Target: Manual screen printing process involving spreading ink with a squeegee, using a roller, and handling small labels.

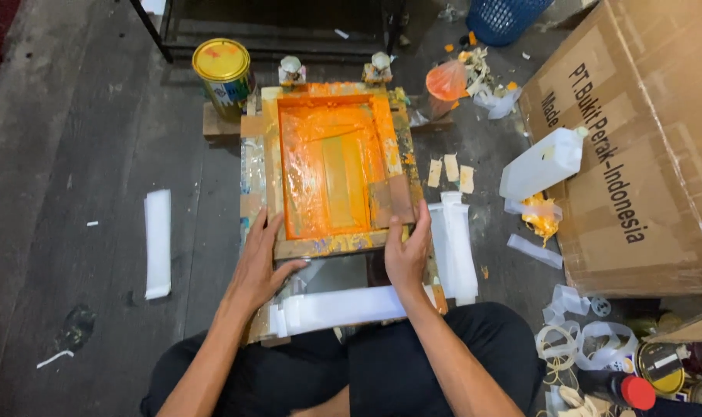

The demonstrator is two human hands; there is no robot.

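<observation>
The screen frame (331, 166), a wooden rectangle coated in wet orange ink, lies flat on the floor in front of the seated person, its far edge at two clamps (335, 71). The left hand (260, 266) grips the near left corner, fingers over the wood; the right hand (409, 255) clasps the near right corner. It looks stiff and fairly light, but the mesh is delicate and the ink slippery, so the bare near rail seems the safest hold. White strips (343, 307) lie beneath.
</observation>
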